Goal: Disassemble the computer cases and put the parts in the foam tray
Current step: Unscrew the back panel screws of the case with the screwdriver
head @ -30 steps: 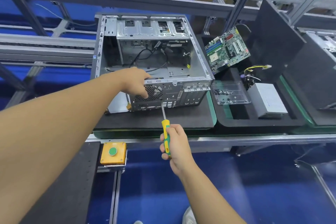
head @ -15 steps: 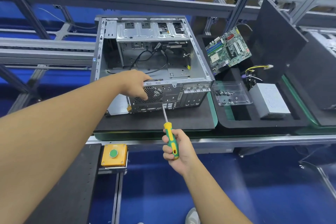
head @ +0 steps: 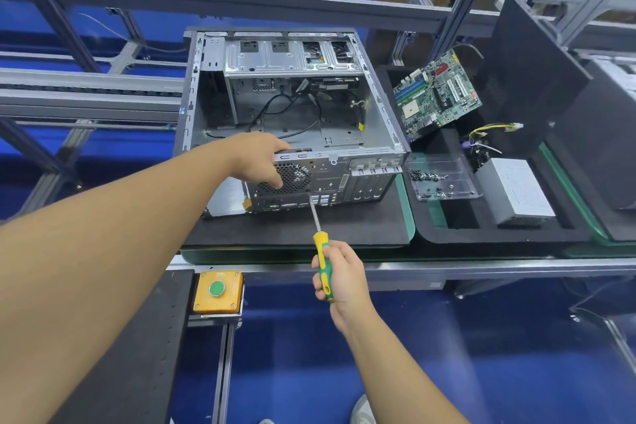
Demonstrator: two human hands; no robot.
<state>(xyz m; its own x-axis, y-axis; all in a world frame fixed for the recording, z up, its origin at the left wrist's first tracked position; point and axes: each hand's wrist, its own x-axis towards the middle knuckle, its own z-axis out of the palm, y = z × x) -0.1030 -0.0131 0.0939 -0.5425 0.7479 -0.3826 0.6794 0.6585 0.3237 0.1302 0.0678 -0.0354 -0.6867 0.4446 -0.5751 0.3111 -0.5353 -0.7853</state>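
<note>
The motherboard (head: 437,93) and power supply (head: 516,189) are already laid in the foam tray (head: 499,234), with loose screws gathered in a clear box (head: 444,179) beside them. The case (head: 337,127) is left lying open on the mat (head: 292,231), with cables and the drive cage inside, so much is judged undone. The left grip (head: 261,162) is curled over the case's rear edge by the fan grille. The right grip (head: 340,275) is wrapped round the screwdriver (head: 320,244), whose tip is set against the rear panel. Compared with the earlier frame, little is changed: both grips and the tip are kept in place.
</note>
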